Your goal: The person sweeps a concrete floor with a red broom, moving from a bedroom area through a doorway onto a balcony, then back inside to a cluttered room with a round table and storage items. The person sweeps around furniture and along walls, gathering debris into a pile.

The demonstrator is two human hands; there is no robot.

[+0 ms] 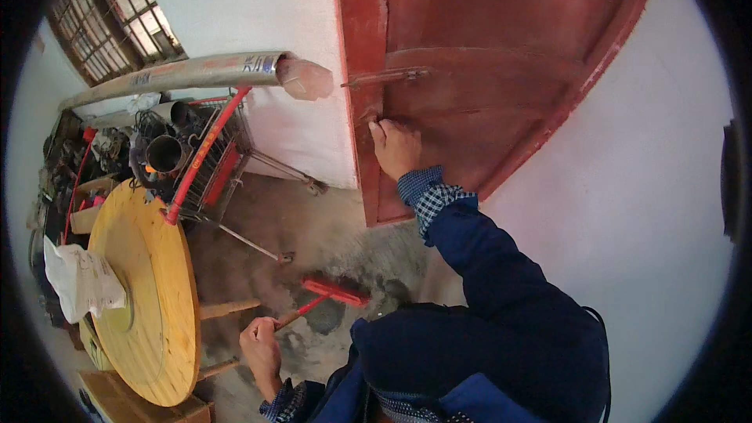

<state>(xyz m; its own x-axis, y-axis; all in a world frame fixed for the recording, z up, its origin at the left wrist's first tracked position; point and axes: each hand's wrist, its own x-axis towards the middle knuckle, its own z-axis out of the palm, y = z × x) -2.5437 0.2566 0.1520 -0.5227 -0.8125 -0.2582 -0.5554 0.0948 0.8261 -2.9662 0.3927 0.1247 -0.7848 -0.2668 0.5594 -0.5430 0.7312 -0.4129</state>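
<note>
My left hand (261, 352) grips the handle of a broom near the round table's edge. The broom's red head (335, 292) rests on the concrete floor, in front of my body. My right hand (396, 147) is raised to a red painted door (482, 17), with thumb and index finger pinched at a small fitting near its left edge. The fingers mostly hide that fitting. Just above this hand a metal slide bolt (390, 76) lies across the door. Both of my sleeves are dark blue with checked cuffs.
A shopping cart (202, 155) with a red handle holds pipes and tools at the left. Nearer stands a round wooden table (170, 282) with a white plastic bag (88, 282) on it. A long wrapped tube (205, 73) spans above the cart. White wall (611, 235) borders the right side.
</note>
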